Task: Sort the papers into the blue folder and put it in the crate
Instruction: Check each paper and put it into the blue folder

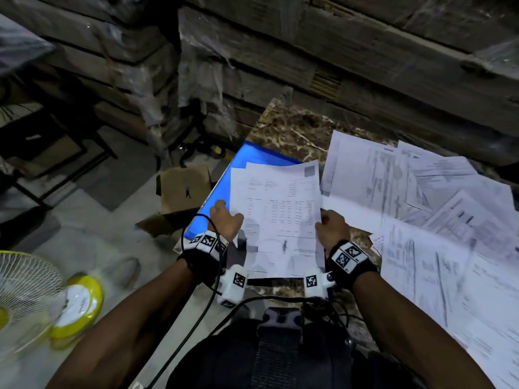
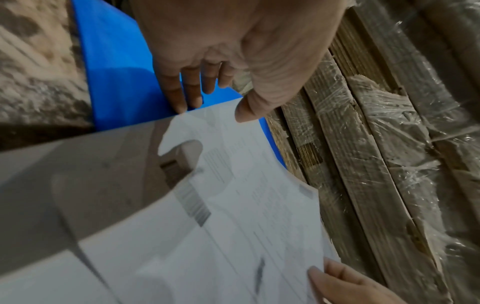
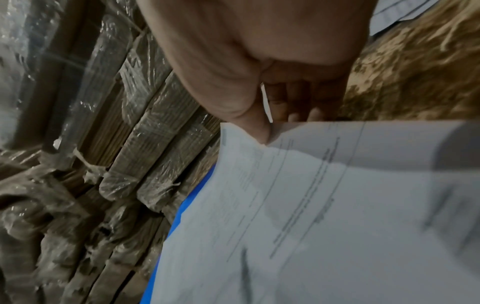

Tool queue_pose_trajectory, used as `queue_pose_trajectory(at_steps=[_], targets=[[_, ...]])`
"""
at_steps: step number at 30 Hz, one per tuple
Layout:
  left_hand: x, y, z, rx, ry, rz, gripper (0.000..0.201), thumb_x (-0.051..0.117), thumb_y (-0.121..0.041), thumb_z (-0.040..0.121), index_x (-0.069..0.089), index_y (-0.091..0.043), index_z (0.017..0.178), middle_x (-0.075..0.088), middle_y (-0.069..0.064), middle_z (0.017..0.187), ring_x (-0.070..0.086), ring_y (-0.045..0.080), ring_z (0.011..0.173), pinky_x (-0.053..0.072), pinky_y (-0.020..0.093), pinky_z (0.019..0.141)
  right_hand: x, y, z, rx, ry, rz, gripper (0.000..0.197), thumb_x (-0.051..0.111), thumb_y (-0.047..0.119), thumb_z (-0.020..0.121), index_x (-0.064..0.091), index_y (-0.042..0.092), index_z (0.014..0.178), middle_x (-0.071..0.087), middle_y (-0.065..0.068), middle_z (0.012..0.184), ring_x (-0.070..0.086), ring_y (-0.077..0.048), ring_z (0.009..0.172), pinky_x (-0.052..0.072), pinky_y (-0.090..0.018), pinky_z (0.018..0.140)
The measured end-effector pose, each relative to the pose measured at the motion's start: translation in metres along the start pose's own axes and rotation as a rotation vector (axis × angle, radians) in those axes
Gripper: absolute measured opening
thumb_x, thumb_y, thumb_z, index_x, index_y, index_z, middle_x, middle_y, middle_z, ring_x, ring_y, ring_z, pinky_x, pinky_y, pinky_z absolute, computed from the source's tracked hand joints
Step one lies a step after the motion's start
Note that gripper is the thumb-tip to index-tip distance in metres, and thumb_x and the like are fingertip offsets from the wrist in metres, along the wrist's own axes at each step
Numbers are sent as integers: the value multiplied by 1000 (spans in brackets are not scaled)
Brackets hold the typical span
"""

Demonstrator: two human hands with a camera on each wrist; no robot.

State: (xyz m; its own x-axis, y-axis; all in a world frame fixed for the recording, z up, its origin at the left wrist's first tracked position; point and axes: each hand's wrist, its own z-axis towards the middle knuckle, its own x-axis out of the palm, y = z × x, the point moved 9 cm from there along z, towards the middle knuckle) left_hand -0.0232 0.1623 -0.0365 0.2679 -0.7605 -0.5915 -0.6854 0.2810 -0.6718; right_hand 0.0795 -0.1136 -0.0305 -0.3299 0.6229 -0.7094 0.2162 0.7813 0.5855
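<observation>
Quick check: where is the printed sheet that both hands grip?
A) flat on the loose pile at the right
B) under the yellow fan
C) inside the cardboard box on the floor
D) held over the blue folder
D: the left hand and right hand hold the white printed sheet by its side edges, with the flat blue plastic folder showing behind and left of it.

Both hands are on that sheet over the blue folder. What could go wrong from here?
1. The right hand pinches the sheet at a crumpled edge; pulling may tear it.
2. The left hand holds only the edge with thumb and fingertips, so this grip may slip.
3. The blue folder overhangs the marble table edge above a cardboard box; pressure might tip it off.
</observation>
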Motion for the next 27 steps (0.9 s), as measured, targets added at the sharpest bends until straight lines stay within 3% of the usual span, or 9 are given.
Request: queue_pose_trajectory(at_steps=[3,7,9,12,14,15,19,22,27], targets=[[3,4,3,-7,28,9,59,58,-28,77,46,10,120,50,27,121,50,38,109,39,40,84,9,1,3,-17,12,-16,26,46,6,91,61,13,112,64,-8,114,58,-30,97,41,-28,74],[2,2,5,-2,63,-87,84,48,-35,56,42,3,130,52,22,124,49,33,116,39,33,91,15,1,4,-26,20,-13,30,47,2,90,62,10,114,65,-8,113,59,-30,100,44,-30,77],[4,4,7,-12,92,-122,77,58,-33,65,42,1,132,56,18,120,51,31,115,39,31,92,15,-3,4,-21,2,19,30,49,1,88,62,11,113,64,-6,108,59,-29,101,45,-30,81],[10,5,12,5,151,-121,40,61,-25,69,62,-4,103,63,13,93,59,30,95,42,32,77,14,-6,0,-24,-15,119,37,55,-2,83,57,12,117,64,-4,104,61,-25,97,49,-33,85],[14,4,12,30,195,-95,17,60,-22,65,59,-9,76,62,12,82,58,28,83,42,31,69,14,-10,-1,-1,-10,186,37,60,-3,82,56,8,117,63,-6,97,60,-23,90,49,-32,81],[18,3,11,46,217,-95,14,60,-19,67,59,-10,76,64,13,85,59,29,85,47,33,72,15,-13,-2,12,-7,207,34,62,-2,81,57,7,114,62,-7,93,59,-22,86,48,-31,79],[29,-11,6,156,230,-99,26,56,-7,79,62,-4,104,66,16,108,60,32,101,50,43,89,7,-26,-12,52,-4,298,23,66,-3,79,59,17,84,63,-4,79,60,-25,83,50,-33,78],[36,-33,-5,260,254,-128,35,52,-4,80,59,-3,114,64,16,116,59,32,106,48,47,92,-14,-33,-29,41,-72,433,18,65,-7,80,60,9,87,62,-2,78,59,-17,75,51,-27,72],[62,-75,-36,364,403,-282,38,49,7,88,56,-8,122,62,8,119,59,24,107,48,41,94,-60,-79,-64,104,-214,594,10,62,-6,86,63,1,91,64,-10,86,59,-24,81,52,-37,80]])
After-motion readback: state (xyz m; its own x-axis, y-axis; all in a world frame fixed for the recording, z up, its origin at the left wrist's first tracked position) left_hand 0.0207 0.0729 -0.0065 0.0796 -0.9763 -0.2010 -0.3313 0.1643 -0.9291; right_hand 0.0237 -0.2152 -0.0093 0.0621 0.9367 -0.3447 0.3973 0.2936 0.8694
